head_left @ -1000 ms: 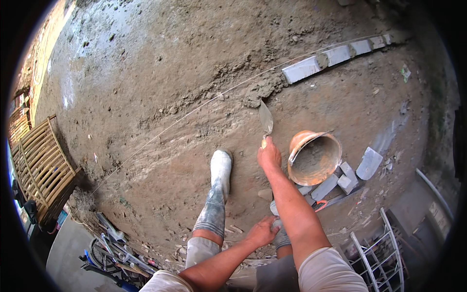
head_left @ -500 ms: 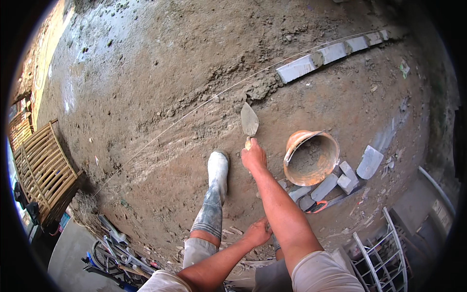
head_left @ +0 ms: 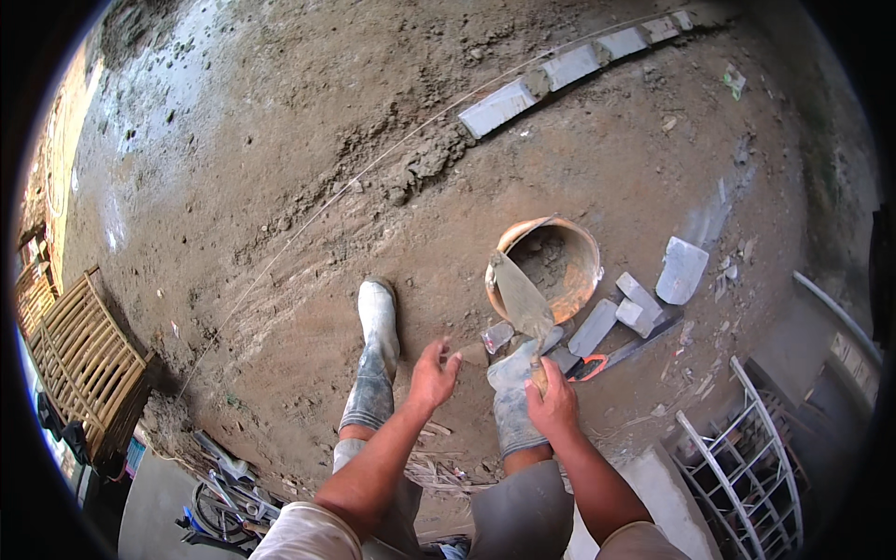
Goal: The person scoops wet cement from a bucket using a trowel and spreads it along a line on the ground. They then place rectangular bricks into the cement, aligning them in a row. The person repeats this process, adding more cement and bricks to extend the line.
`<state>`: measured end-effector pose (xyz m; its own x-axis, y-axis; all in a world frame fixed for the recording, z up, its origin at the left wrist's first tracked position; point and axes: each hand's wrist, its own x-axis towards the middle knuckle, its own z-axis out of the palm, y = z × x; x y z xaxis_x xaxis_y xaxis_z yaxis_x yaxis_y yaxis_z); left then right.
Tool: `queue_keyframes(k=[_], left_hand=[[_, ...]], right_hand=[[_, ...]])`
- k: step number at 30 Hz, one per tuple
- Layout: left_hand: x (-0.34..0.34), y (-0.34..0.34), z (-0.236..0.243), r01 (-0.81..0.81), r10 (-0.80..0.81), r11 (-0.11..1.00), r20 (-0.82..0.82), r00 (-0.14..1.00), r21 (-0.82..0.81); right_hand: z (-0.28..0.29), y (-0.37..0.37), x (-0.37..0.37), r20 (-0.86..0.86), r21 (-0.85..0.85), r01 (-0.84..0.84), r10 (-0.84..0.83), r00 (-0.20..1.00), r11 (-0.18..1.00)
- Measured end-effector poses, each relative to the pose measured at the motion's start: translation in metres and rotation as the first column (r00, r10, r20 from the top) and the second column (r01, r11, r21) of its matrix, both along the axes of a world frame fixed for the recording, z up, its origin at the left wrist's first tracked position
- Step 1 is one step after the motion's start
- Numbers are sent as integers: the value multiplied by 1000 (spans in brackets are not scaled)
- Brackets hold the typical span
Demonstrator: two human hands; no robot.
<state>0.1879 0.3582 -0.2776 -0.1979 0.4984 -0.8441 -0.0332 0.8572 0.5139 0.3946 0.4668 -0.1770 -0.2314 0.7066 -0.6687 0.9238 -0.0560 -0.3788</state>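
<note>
My right hand (head_left: 553,399) is closed around the handle of a pointed trowel (head_left: 523,297). Its blade points away from me and overlaps the near left side of an orange bucket (head_left: 590,297) in this view; whether they touch I cannot tell. Grey mortar (head_left: 549,254) lies inside the bucket. My left hand (head_left: 435,375) hovers between my boots, its fingers apart and slightly blurred, holding nothing. Beyond the bucket, a row of pale blocks (head_left: 497,108) runs along a taut string (head_left: 411,135), with a lump of wet mortar (head_left: 425,168) at its near end.
Loose blocks (head_left: 594,327) and a saw with an orange handle (head_left: 590,368) lie right of my right boot (head_left: 523,387). A larger pale block (head_left: 682,271) sits farther right. Metal racks (head_left: 742,457) stand at lower right, a bicycle (head_left: 224,509) and bamboo frame (head_left: 84,350) at left.
My right hand has drawn the trowel back from the ground near the mortar to beside the bucket. My left hand has come forward and left, off my right leg. The view has shifted right.
</note>
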Motion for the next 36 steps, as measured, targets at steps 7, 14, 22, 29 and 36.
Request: queue_keyframes(k=[7, 14, 22, 29, 36], left_hand=[[-9, 154, -71, 265, -247, 950, -123, 961, 162], [35, 198, -71, 319, -286, 925, -174, 942, 207], [56, 204, -39, 369, -331, 897, -184, 926, 244], [96, 222, -19, 519, -469, 819, -236, 851, 244], [83, 205, -26, 487, -425, 847, -276, 862, 215]], right_hand=[[10, 99, 57, 424, -96, -93, 125, 897, 991], [-84, 160, 59, 383, -22, -461, 434, 816, 887], [-44, 108, 112, 220, 43, -350, 333, 917, 936], [-108, 84, 114, -33, -521, 403, -489, 872, 752], [-64, 74, 146, 206, -132, 132, -103, 973, 982]])
